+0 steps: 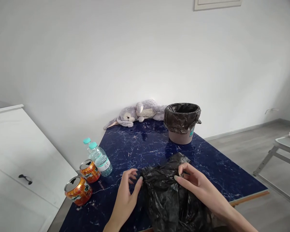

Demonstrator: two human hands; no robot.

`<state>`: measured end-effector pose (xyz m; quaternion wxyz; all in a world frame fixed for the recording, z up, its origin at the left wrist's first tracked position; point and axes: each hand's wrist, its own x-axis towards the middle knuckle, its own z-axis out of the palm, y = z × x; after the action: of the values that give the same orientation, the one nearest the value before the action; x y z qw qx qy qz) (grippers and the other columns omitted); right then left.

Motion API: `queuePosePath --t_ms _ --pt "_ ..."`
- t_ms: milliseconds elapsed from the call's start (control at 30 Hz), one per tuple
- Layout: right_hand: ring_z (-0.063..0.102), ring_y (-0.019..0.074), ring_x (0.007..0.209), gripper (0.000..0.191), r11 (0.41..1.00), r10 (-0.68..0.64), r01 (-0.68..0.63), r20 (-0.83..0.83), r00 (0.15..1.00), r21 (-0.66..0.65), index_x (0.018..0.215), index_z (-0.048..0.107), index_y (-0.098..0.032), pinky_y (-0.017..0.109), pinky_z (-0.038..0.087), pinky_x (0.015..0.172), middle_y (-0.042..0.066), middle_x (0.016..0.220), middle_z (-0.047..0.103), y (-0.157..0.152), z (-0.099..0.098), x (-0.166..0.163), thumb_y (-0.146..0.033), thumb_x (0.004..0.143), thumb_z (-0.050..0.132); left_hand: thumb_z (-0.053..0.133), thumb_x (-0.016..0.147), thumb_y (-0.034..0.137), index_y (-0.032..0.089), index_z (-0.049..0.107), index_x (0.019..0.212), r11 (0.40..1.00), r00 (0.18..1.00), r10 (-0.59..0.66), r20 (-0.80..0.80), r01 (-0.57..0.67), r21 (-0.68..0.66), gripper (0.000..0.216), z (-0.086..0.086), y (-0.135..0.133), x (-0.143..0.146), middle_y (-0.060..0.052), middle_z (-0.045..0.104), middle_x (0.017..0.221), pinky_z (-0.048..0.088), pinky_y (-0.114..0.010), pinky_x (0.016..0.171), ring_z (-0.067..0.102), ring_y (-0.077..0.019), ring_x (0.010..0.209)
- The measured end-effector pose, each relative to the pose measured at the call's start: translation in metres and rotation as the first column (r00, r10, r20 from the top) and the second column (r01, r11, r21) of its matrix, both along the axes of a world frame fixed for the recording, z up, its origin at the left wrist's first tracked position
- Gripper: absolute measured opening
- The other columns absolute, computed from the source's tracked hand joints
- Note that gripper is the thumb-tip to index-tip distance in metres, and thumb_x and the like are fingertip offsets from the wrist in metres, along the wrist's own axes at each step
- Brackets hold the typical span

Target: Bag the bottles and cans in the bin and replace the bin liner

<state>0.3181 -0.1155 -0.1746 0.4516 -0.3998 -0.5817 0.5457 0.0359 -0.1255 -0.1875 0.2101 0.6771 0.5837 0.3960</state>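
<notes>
A crumpled black plastic bag (169, 196) lies on the near part of the dark blue marbled table (135, 145). My left hand (127, 196) rests at the bag's left edge, thumb against the plastic and fingers curled loosely beside it. My right hand (195, 182) pinches a fold of the bag near its top between thumb and fingers. A small bin (182, 124) lined with a black bag stands upright further back on the table.
Two orange drink cans (78, 190) (90, 170) and two water bottles (100, 159) stand at the table's left edge. A grey plush rabbit (137, 112) lies against the wall. A white cabinet (19, 161) is at left, a light table frame (280, 151) at right.
</notes>
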Motion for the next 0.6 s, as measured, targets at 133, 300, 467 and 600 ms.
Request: queuePosePath --t_ms 133,300,467,600 --pt "0.041 0.0141 0.073 0.036 0.999 -0.042 0.041 0.037 0.998 0.02 0.1 0.058 -0.025 0.023 0.041 0.065 -0.004 0.081 0.042 -0.009 0.013 0.012 -0.059 0.095 0.069 0.056 0.103 0.049 0.028 0.052 0.144 0.968 0.977 -0.212 0.03 0.214 -0.132 0.046 -0.015 0.016 0.015 -0.01 0.072 0.127 0.059 -0.039 0.094 0.071 -0.0241 0.107" --pt "0.05 0.0148 0.069 0.04 0.981 -0.188 0.183 -0.082 0.979 -0.062 0.103 0.055 -0.028 0.023 0.046 0.057 -0.002 0.084 0.052 -0.015 0.025 0.041 -0.06 0.09 0.074 0.068 0.094 0.047 0.031 0.068 0.123 0.94 0.95 -0.29 -0.115 0.261 -0.218 0.033 -0.014 0.006 0.033 -0.007 0.075 0.114 0.058 -0.043 0.091 0.069 -0.0292 0.106" --pt "0.048 0.014 0.061 0.04 0.943 -0.333 0.333 0.011 0.943 -0.013 0.102 0.056 -0.029 0.023 0.044 0.049 -0.001 0.083 0.054 -0.019 0.029 0.069 -0.062 0.088 0.073 0.056 0.102 0.047 0.025 0.07 0.098 0.944 0.964 -0.259 0.054 0.265 -0.198 0.026 -0.005 0.003 0.027 -0.003 0.071 0.096 0.055 -0.033 0.084 0.066 -0.0217 0.09" --pt "0.044 0.0135 0.056 0.04 0.882 -0.469 0.447 0.199 0.861 0.148 0.1 0.056 -0.028 0.021 0.038 0.044 -0.003 0.073 0.048 -0.028 0.032 0.071 -0.064 0.088 0.07 0.056 0.102 0.053 0.024 0.068 0.107 0.967 0.954 -0.169 0.246 0.209 -0.144 0.032 0.009 0.009 0.01 -0.006 0.073 0.106 0.056 -0.033 0.091 0.07 -0.0243 0.103"
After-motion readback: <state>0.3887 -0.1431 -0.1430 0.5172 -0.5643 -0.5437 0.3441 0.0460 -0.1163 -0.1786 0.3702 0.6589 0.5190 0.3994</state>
